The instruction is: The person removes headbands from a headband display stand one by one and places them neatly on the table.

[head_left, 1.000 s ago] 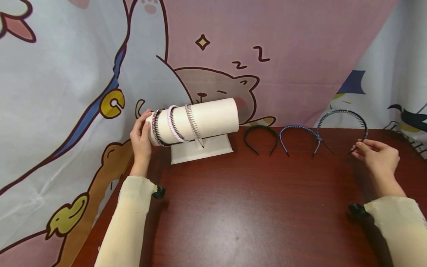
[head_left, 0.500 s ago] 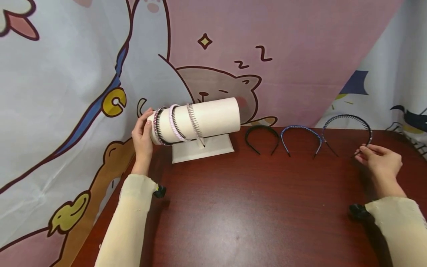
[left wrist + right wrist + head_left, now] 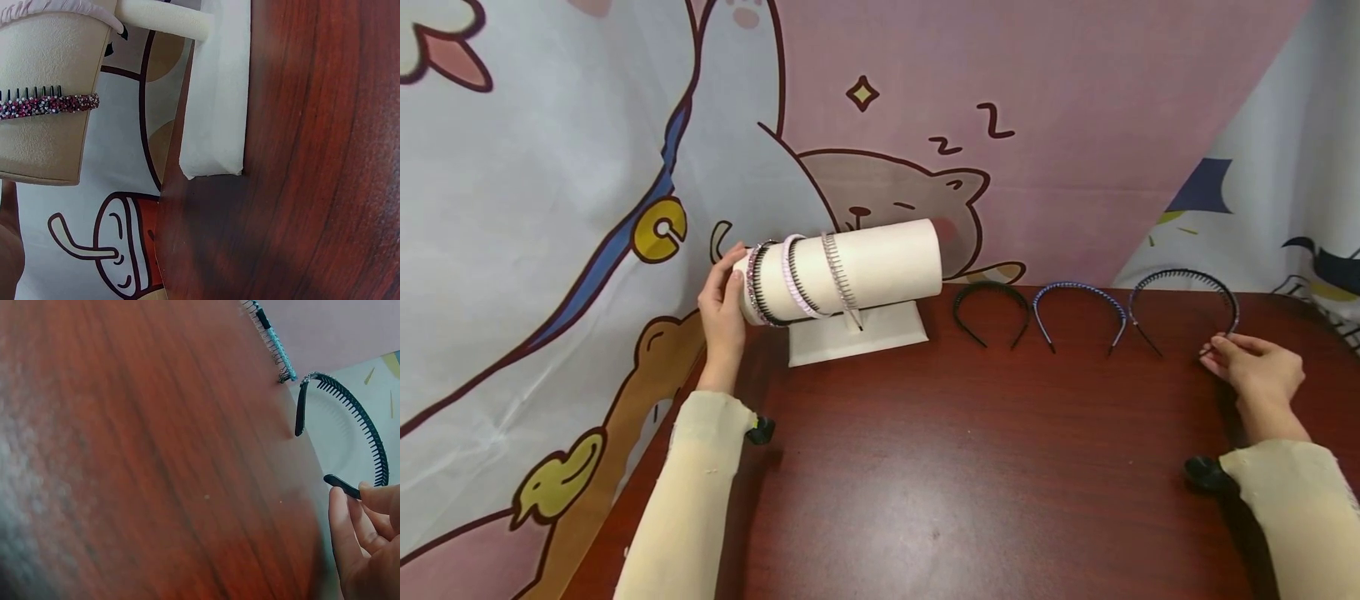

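While a roll (image 3: 880,267) is gripped by the left hand (image 3: 722,312), a headband (image 3: 1186,272) is pinched by the right hand (image 3: 1261,367).

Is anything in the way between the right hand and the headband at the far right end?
No, nothing I can see is in the way. The right hand has its fingers pinching one end of that far-right headband. The blue headband is on the other side, not between them.
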Demonstrator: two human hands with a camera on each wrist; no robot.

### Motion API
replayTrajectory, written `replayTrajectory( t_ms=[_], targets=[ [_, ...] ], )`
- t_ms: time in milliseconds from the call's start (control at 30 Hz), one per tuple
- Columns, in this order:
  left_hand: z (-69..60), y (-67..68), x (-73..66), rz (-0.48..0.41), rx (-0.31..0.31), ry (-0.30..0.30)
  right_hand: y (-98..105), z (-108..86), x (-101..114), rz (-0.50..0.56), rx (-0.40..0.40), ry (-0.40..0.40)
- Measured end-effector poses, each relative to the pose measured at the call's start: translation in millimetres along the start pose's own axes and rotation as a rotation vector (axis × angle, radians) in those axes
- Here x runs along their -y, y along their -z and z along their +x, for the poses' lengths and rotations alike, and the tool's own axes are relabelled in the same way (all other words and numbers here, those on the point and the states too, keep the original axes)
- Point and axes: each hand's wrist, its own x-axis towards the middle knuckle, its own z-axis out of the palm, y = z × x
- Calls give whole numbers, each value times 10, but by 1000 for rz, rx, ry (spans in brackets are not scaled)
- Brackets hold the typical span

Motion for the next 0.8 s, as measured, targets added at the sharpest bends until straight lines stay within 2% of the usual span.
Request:
replayTrajectory(
  t_ms=[500,800],
  targets=[
    [4,-19,-2,-5,-1,-1,26,86,0,-2,29,-14],
    [4,-19,-2,-9,-4,3,24,103,52,-101,41,-48]
  ],
)
